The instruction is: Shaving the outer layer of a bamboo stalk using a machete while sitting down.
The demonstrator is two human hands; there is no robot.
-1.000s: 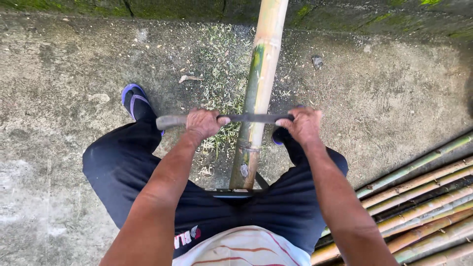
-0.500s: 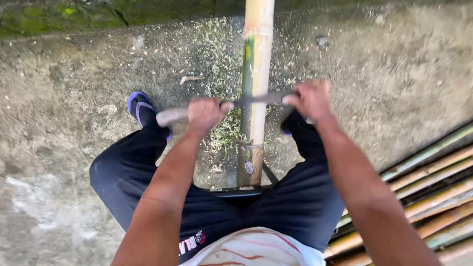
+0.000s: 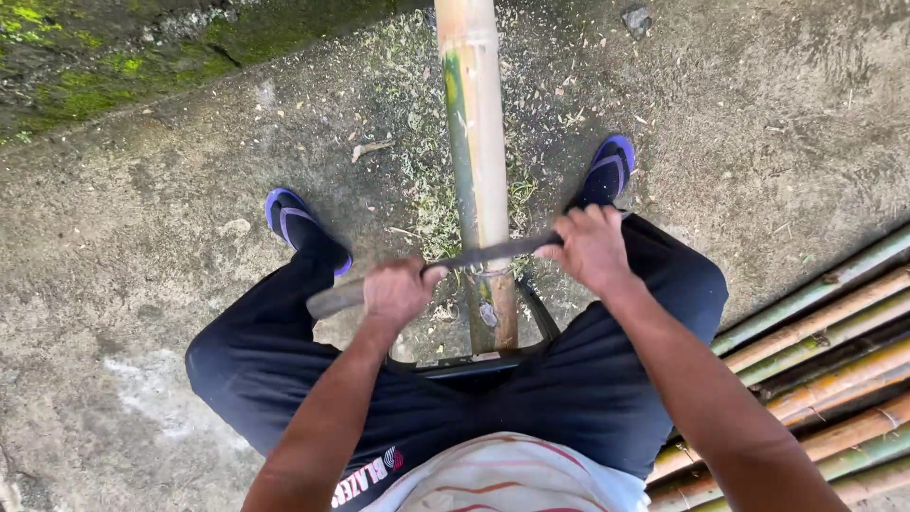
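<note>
**Both hands clamped on a blade drawn across a bamboo pole**

Closed fists hold either end of a long dark blade [image 3: 493, 251] that lies crosswise on a bamboo pole [image 3: 474, 142]. The left hand [image 3: 396, 292] is wrapped tight round the pale handle end, which sticks out toward the left knee; the right hand [image 3: 592, 248] is shut over the far end of the blade, just right of the pole. The blade slopes slightly, its right end higher in the frame, and touches the pole where the green skin gives way to a scraped, pale surface.

The pole runs away from the seated person, between the knees, its near end resting on a dark frame [image 3: 474, 362] at the lap. The person wears dark trousers and blue sandals, the left sandal [image 3: 289, 220] and right sandal [image 3: 607, 171] planted on rough concrete ground [image 3: 142, 284] strewn with shavings [image 3: 427, 199]. More bamboo poles [image 3: 825, 360] lie stacked at the right. A moss-covered ledge [image 3: 85, 66] borders the upper left.
</note>
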